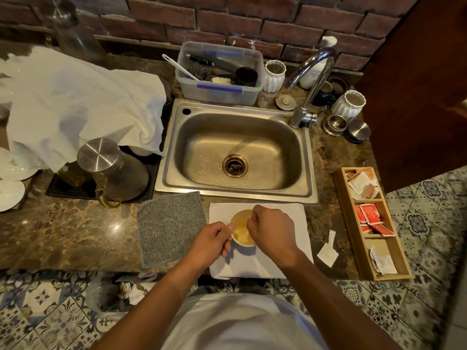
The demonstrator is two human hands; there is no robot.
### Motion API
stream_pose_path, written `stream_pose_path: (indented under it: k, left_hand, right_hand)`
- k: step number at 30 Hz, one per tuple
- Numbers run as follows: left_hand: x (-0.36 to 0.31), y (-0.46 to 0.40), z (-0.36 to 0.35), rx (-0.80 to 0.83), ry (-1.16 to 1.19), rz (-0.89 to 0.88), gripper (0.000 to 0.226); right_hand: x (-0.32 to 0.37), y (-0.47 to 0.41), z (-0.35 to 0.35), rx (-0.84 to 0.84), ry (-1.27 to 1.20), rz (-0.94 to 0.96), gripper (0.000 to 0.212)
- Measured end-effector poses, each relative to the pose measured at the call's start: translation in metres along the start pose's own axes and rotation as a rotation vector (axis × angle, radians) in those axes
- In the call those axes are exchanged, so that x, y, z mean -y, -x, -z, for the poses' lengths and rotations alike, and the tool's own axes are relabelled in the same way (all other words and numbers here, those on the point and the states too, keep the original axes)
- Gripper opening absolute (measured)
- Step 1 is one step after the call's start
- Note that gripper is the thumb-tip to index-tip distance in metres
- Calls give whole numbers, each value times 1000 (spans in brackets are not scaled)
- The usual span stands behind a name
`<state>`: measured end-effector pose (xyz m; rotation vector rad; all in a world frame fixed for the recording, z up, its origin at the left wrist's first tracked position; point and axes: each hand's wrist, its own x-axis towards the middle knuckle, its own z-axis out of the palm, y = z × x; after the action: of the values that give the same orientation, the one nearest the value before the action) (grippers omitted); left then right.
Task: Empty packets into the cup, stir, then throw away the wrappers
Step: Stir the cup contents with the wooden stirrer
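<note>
Warm, rather dim indoor light falls from above. The steel sink shows soft sheen on its basin, and a small bright glare spot sits on the marble counter near its front edge. The white cloth at the left is nearly overexposed. Wide-angle bending curves the counter edges and brick wall. The corners look soft and smeared.

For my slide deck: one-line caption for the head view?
Left hand steadies cup on white napkin; right hand stirs.
</note>
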<state>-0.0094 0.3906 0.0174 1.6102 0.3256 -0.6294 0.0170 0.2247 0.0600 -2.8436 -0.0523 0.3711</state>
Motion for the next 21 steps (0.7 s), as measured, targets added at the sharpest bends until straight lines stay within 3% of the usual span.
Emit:
stream_pose_path:
  k: [10,17,21]
  left_hand:
    - [0,2,0,-2,14,-7,38]
    - [1,1,1,6,29,0,37]
    - [1,1,1,6,37,-5,37]
  right_hand:
    - [-7,5,6,263,25,65,25]
    - [-13,7,6,173,48,23,22]
    - [-5,2,2,38,58,7,25]
